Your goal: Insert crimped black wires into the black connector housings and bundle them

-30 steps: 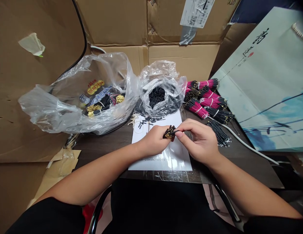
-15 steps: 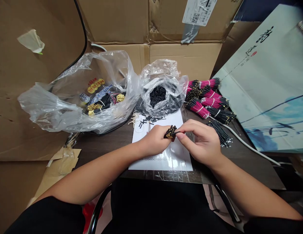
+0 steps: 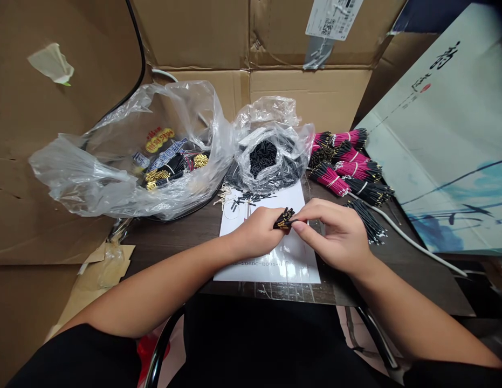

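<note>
Cardboard-walled workbench (boxes all round)

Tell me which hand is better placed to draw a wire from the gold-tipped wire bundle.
Probably the right hand: its fingertips are pinched right at the gold-tipped wire bundle, while the left hand is closed around the bundle, apparently holding it.

Gold-tipped black wires, magenta wire bundles
</note>
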